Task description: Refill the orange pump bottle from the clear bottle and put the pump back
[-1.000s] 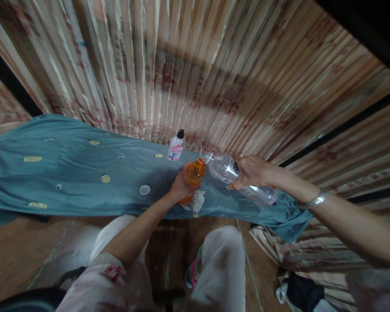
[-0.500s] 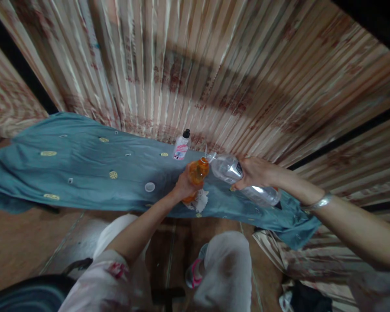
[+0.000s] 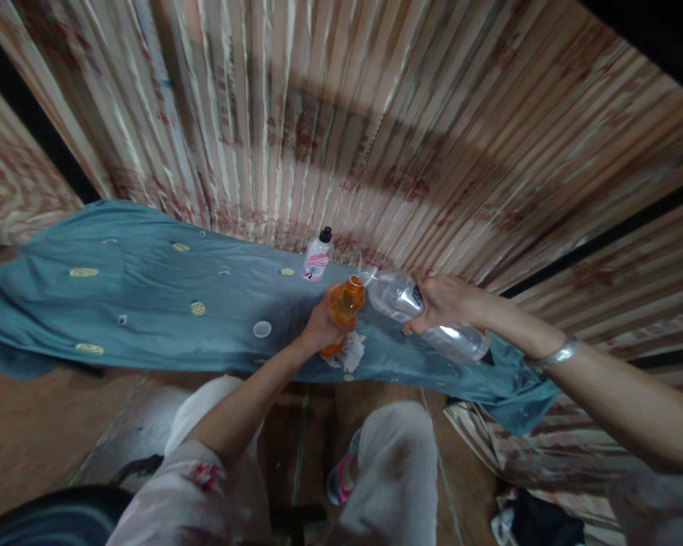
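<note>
My left hand (image 3: 322, 324) is wrapped round an orange plastic bottle (image 3: 347, 301) whose uncapped mouth faces up. My right hand (image 3: 441, 301) grips a large clear plastic bottle (image 3: 397, 294), tilted nearly level, its neck close beside the orange bottle's mouth. Whether the two necks touch, or liquid passes between them, I cannot tell. Below the orange bottle a crumpled white tissue or cloth (image 3: 353, 353) lies against it. To the left, a round whitish cap (image 3: 262, 329) rests flat on the blue-green cloth (image 3: 159, 303).
A clear bottle with a pink label and black top (image 3: 317, 256) stands at the cloth's back edge. Behind hangs a striped curtain (image 3: 330, 136). At the lower left is a round black seat (image 3: 51, 516); a dark bundle (image 3: 546, 519) lies on the floor at right.
Almost nothing differs. Both hands keep their bottles in nearly the same place, and the view has shifted very slightly.
</note>
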Demonstrator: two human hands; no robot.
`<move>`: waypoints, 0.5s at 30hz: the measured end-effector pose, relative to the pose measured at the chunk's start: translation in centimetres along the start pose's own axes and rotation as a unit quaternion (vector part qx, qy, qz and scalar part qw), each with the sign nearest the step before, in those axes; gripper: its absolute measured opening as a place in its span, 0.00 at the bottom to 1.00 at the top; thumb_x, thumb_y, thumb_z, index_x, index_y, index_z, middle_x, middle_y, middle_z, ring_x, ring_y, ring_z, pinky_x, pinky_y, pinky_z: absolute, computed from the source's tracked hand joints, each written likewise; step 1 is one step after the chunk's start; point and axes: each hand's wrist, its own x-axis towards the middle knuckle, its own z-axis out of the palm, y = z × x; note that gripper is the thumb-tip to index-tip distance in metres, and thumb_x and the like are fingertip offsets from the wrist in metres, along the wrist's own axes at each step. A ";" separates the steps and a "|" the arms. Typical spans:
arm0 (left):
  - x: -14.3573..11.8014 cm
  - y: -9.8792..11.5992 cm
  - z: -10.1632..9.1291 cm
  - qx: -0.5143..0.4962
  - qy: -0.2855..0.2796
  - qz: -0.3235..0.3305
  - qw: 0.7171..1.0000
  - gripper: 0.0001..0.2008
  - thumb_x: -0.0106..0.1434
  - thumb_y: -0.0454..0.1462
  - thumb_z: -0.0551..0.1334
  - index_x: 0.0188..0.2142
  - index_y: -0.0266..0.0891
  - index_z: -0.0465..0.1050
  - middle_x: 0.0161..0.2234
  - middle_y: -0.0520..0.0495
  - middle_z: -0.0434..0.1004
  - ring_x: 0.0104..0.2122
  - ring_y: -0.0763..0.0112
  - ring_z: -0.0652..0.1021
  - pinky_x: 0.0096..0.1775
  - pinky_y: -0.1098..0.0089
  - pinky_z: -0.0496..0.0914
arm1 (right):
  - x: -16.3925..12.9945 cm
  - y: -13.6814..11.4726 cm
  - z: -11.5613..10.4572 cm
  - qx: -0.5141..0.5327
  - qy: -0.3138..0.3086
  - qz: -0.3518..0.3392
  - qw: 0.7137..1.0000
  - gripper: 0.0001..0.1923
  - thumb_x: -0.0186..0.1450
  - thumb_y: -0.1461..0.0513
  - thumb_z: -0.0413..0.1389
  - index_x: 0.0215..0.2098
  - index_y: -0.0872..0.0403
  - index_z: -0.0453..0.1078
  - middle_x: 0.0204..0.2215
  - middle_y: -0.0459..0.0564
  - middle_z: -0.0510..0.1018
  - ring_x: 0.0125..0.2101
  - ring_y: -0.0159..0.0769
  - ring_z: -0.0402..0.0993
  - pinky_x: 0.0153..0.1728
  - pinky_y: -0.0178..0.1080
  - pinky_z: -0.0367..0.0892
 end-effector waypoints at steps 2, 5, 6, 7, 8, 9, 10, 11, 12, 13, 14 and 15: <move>0.0 -0.2 0.1 0.013 0.004 -0.012 1.000 0.43 0.48 0.37 0.74 0.62 0.45 0.61 0.51 0.45 0.81 0.48 0.57 0.83 0.53 0.55 0.78 | -0.1 -0.1 -0.1 -0.004 0.000 0.005 1.000 0.32 0.56 0.46 0.68 0.50 0.59 0.72 0.37 0.57 0.84 0.38 0.49 0.82 0.31 0.38 0.66; -0.1 -0.3 0.1 0.027 0.004 -0.028 0.999 0.43 0.49 0.39 0.75 0.63 0.45 0.62 0.49 0.45 0.82 0.46 0.56 0.84 0.51 0.55 0.79 | -0.2 -0.2 -0.1 -0.009 0.003 0.013 1.000 0.34 0.56 0.45 0.68 0.51 0.58 0.71 0.38 0.57 0.84 0.39 0.50 0.82 0.32 0.38 0.66; -0.2 -0.3 0.1 0.030 0.004 -0.032 0.999 0.43 0.49 0.39 0.75 0.63 0.45 0.63 0.49 0.45 0.82 0.46 0.56 0.84 0.51 0.55 0.79 | -0.3 -0.2 -0.1 -0.011 0.003 0.014 1.000 0.34 0.56 0.45 0.68 0.51 0.58 0.71 0.38 0.57 0.84 0.39 0.50 0.83 0.32 0.38 0.66; -0.2 -0.2 0.1 0.035 0.006 -0.036 0.999 0.43 0.49 0.40 0.76 0.63 0.44 0.63 0.48 0.45 0.83 0.46 0.55 0.84 0.50 0.55 0.79 | -0.3 -0.3 -0.1 -0.014 0.003 0.015 1.000 0.35 0.56 0.45 0.68 0.52 0.58 0.71 0.38 0.57 0.84 0.39 0.51 0.83 0.32 0.38 0.66; -0.2 -0.2 0.0 0.038 0.007 -0.038 0.999 0.43 0.48 0.40 0.76 0.63 0.44 0.63 0.47 0.44 0.83 0.46 0.55 0.84 0.50 0.55 0.79 | -0.3 -0.3 -0.2 -0.016 0.002 0.017 1.000 0.35 0.56 0.45 0.68 0.52 0.59 0.70 0.38 0.58 0.84 0.39 0.51 0.83 0.33 0.38 0.66; -0.2 -0.1 0.0 0.040 0.009 -0.038 0.998 0.44 0.48 0.40 0.76 0.63 0.43 0.64 0.47 0.44 0.83 0.46 0.55 0.84 0.50 0.55 0.79 | -0.4 -0.4 -0.2 -0.017 0.002 0.018 1.000 0.36 0.56 0.45 0.68 0.53 0.60 0.70 0.38 0.58 0.84 0.39 0.51 0.83 0.33 0.38 0.66; -0.2 0.0 0.0 0.040 0.010 -0.038 0.998 0.44 0.48 0.40 0.76 0.63 0.43 0.64 0.47 0.44 0.83 0.46 0.55 0.84 0.50 0.55 0.79 | -0.4 -0.4 -0.2 -0.016 0.002 0.018 1.000 0.37 0.56 0.45 0.68 0.54 0.61 0.69 0.38 0.59 0.84 0.39 0.51 0.83 0.32 0.38 0.65; -0.1 0.1 0.0 0.039 0.009 -0.039 0.998 0.44 0.48 0.40 0.76 0.63 0.43 0.64 0.47 0.43 0.83 0.45 0.55 0.84 0.50 0.54 0.79 | -0.4 -0.4 -0.2 -0.015 0.002 0.017 1.000 0.37 0.57 0.45 0.67 0.54 0.61 0.69 0.38 0.59 0.83 0.39 0.51 0.83 0.32 0.38 0.65; -0.1 0.2 0.0 0.040 0.006 -0.043 0.998 0.44 0.48 0.40 0.76 0.63 0.43 0.64 0.47 0.43 0.83 0.45 0.55 0.84 0.49 0.54 0.80 | -0.4 -0.4 -0.1 -0.013 0.001 0.016 1.000 0.37 0.57 0.45 0.67 0.54 0.61 0.69 0.37 0.59 0.83 0.38 0.51 0.83 0.32 0.38 0.65; -0.1 0.3 0.0 0.042 0.002 -0.050 0.998 0.44 0.48 0.39 0.76 0.63 0.42 0.63 0.47 0.43 0.83 0.44 0.54 0.84 0.49 0.54 0.80 | -0.4 -0.4 -0.1 -0.010 0.000 0.016 1.000 0.37 0.57 0.45 0.67 0.54 0.61 0.69 0.37 0.58 0.83 0.38 0.50 0.82 0.32 0.38 0.65; -0.1 0.4 0.0 0.045 -0.002 -0.058 0.997 0.44 0.48 0.39 0.76 0.63 0.42 0.63 0.47 0.43 0.83 0.44 0.54 0.84 0.48 0.54 0.80 | -0.3 -0.3 0.0 -0.007 -0.001 0.016 1.000 0.36 0.56 0.45 0.67 0.53 0.61 0.69 0.36 0.58 0.83 0.37 0.50 0.82 0.31 0.38 0.65; -0.1 0.5 0.0 0.048 -0.006 -0.066 0.997 0.44 0.48 0.39 0.76 0.64 0.41 0.63 0.47 0.42 0.84 0.44 0.53 0.84 0.48 0.53 0.80 | -0.3 -0.3 0.0 -0.005 -0.001 0.016 1.000 0.36 0.56 0.45 0.67 0.53 0.60 0.70 0.35 0.57 0.83 0.36 0.50 0.82 0.31 0.38 0.64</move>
